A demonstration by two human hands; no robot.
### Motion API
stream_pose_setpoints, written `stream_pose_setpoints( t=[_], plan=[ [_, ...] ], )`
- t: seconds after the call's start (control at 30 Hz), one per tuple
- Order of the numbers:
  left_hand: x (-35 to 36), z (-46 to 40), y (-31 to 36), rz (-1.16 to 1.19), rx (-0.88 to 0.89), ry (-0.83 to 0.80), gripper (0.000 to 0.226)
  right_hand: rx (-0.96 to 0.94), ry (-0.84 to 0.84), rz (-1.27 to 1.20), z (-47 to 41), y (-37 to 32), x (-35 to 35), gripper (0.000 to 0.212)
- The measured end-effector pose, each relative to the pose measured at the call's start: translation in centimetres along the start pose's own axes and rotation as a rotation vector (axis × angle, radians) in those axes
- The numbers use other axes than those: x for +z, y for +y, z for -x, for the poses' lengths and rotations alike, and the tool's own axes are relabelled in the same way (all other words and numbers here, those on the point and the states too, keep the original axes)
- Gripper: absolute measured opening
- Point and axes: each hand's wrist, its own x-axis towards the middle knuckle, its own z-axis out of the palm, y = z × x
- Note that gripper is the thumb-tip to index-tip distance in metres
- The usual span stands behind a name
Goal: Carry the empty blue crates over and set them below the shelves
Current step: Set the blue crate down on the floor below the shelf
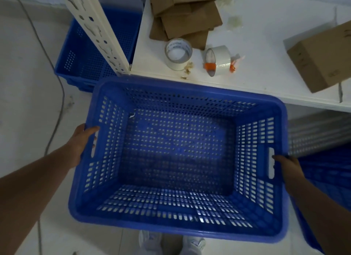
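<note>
- An empty blue crate (176, 156) with perforated walls and floor is held level in front of the person, above the pale floor (24, 102), its far rim just at the front edge of a white shelf (256, 45).
- The left hand (83, 140) is clamped on the crate's left short side at the handle slot, thumb over the rim and fingers hidden outside the wall.
- The right hand (286, 162) is clamped on the right short side beside the other handle slot, fingertips hooked over the rim.
- A second blue crate (81, 64) sits on the floor to the far left, partly tucked under the shelf behind a cream slotted upright post (98, 32) that crosses in front of it.
- More blue crate plastic (326, 178) shows low on the right under the shelf, with a ribbed grey surface (321, 133) just above it; what that surface is cannot be told.
- On the shelf lie flattened brown cardboard pieces (186, 15), a roll of clear tape (178, 53) lying flat, a second tape roll (218, 60) standing on edge with orange bits beside it, and a closed cardboard box (322, 59) at the right, overhanging the shelf's front edge.
- A thin grey cable (55, 72) trails across the floor on the left.
- The person's pale shoes (171, 243) show below the crate's near rim.
</note>
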Motion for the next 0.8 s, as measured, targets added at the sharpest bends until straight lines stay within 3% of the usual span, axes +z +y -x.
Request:
stream_pose_setpoints(
  t=[0.07,0.13,0.23,0.3,0.37,0.47,0.53,0.63,0.8],
  plan=[
    [0.2,0.0,0.5,-0.006,0.001,-0.023,0.064,0.006,0.009,0.021,-0.2,-0.1,-0.1,0.059],
    [0.1,-0.1,0.7,-0.001,-0.014,-0.065,0.074,0.009,0.015,0.074,-0.4,0.1,-0.2,0.062],
    [1.5,1.5,1.6,-0.022,-0.014,0.038,0.086,0.022,0.069,0.260,0.9,-0.2,0.0,0.067],
    [3.4,3.4,2.5,-0.299,-0.003,0.215,0.077,0.010,0.092,0.490,2.5,-0.6,-0.1,0.069],
    [5.2,5.1,3.5,-0.610,0.045,0.256,0.061,-0.043,0.083,0.679,4.5,-1.5,-0.4,0.068],
    [7.9,9.0,6.2,-0.936,0.238,0.018,0.017,-0.181,-0.010,0.832,7.6,-2.7,-1.4,0.062],
    [9.9,12.1,8.3,-1.290,0.403,-0.142,0.018,-0.311,-0.049,0.971,9.6,-3.4,-2.9,0.057],
    [13.4,16.8,11.7,-1.664,0.649,-0.226,0.044,-0.395,-0.070,1.067,11.8,-4.6,-6.6,0.056],
    [19.9,23.1,15.4,-1.671,0.777,-0.239,0.044,-0.323,-0.025,0.817,12.8,-3.9,-14.2,0.046]
  ],
)
